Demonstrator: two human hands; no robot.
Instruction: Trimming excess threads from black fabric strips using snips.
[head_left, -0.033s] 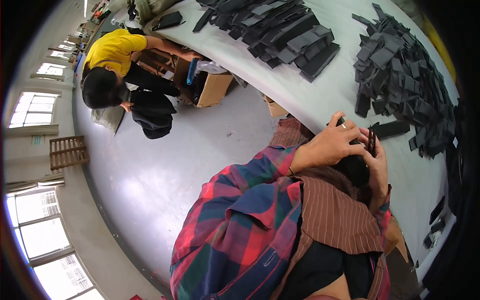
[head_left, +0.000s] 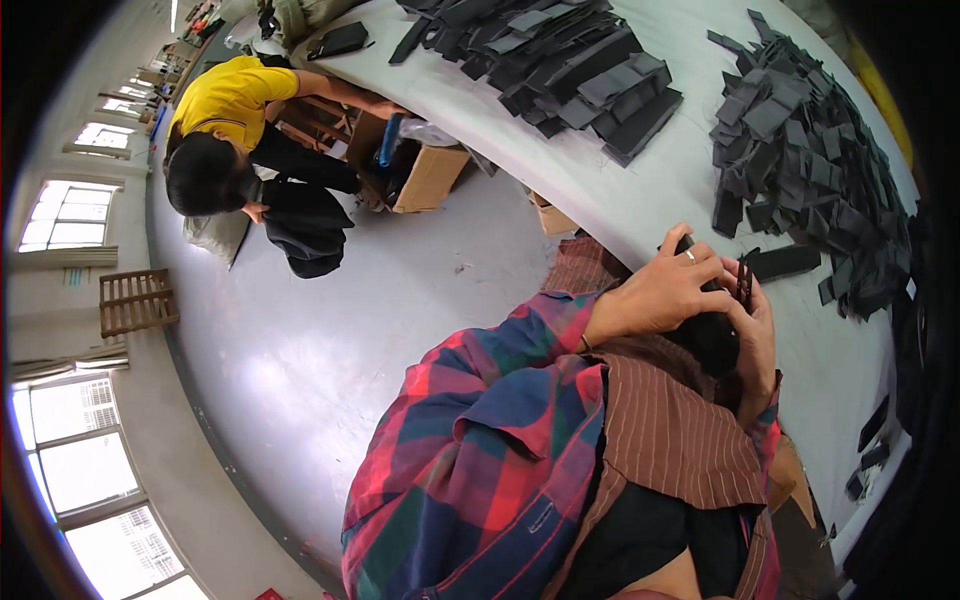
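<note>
Over the near edge of the table, my two hands are close together. My left hand [head_left: 672, 288], with a ring on one finger, is closed on a black fabric piece [head_left: 708, 342] that hangs below the fingers. Beside it my right hand [head_left: 757, 335] is closed around small dark thread snips [head_left: 744, 284], their slim prongs pointing up between the fingers. The right fingertips meet the left ones at the fabric, and the exact contact is hidden. Just beyond the right hand a flat black strip [head_left: 786, 262] lies on the table.
Loose black fabric pieces form a big pile [head_left: 800, 140] on the white table [head_left: 640, 195]; stacked ones [head_left: 560, 70] lie farther off. A co-worker in a yellow top [head_left: 225, 100] bends at the left, holding dark cloth, near a cardboard box [head_left: 430, 180]. Brown striped cloth [head_left: 680, 430] covers my lap.
</note>
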